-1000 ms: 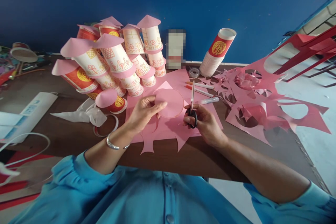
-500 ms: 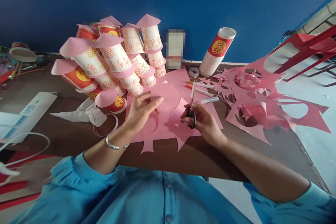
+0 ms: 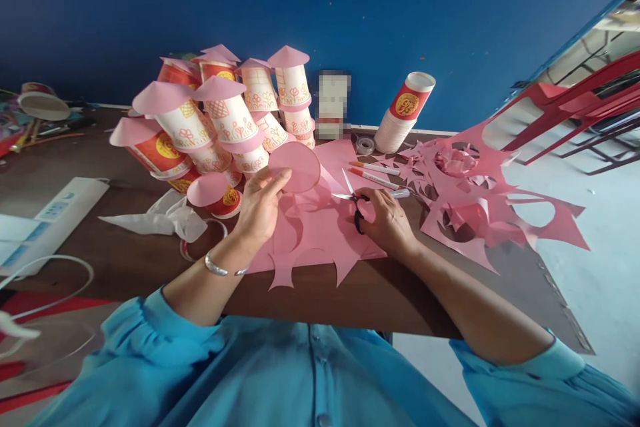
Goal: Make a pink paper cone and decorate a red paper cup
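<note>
Between thumb and fingers, my left hand (image 3: 261,203) pinches a pink paper circle (image 3: 296,167) by its lower left edge. A line runs along the circle's right rim. My right hand (image 3: 387,217) has its fingers in the black handles of a pair of scissors (image 3: 358,203), whose blades are spread and point up and to the left. The blades are apart from the circle. Beneath both hands lie pink paper sheets (image 3: 325,233) with curved cut-outs. Two markers (image 3: 375,178) rest just beyond the scissors.
Paper cups with pink cone roofs (image 3: 227,113) stand stacked at the back left. A tilted stack of cups (image 3: 405,110) and a tape roll (image 3: 365,145) are at the back. Pink scraps (image 3: 480,193) spread on the right. White tissue (image 3: 167,213) and another tape roll (image 3: 204,240) lie left.
My left hand has moved slightly left and up with the circle. The scissors have opened and turned leftward in my right hand. The whole view has shifted a little.
</note>
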`<state>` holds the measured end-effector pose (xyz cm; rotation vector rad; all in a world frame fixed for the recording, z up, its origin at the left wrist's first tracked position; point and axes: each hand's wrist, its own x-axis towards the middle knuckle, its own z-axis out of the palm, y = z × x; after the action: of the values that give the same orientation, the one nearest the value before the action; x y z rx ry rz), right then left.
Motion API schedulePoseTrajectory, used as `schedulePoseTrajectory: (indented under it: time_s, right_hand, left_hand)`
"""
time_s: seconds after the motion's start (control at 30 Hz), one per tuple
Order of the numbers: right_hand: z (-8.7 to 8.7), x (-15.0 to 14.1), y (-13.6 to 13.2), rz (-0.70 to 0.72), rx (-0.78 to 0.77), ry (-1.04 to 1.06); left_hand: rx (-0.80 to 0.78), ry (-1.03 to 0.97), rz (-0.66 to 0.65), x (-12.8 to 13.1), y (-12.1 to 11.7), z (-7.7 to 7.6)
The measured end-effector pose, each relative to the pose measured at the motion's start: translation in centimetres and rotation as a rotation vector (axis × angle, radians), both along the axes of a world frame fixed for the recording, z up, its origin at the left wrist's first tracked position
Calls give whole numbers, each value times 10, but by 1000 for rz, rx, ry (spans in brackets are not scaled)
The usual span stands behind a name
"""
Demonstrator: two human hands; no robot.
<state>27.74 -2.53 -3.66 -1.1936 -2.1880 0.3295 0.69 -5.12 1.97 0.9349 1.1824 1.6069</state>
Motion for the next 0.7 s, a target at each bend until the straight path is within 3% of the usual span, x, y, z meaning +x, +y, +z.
schedulePoseTrajectory:
  time_s: [0.17, 0.27, 0.37, 0.53, 0.63, 0.7]
  right_hand:
    - [8, -4, 12, -55, -144, 63]
    - [19, -8, 27, -64, -233, 67]
    - [28, -17, 46, -8, -411, 118]
    - [37, -36, 67, 62, -527, 186]
    - [57, -33, 62, 106, -564, 277]
    - [83, -18, 54, 154, -593, 444]
  left_hand:
    - [33, -46, 47, -3, 3, -9]
    - [19, -82, 11, -2, 4, -12]
    - [-21, -152, -43, 0, 5, -10]
    - [-37, -323, -68, 3, 6, 0]
    - [-23, -352, -48, 2, 8, 1]
    - [-7, -338, -13, 0, 9, 1]
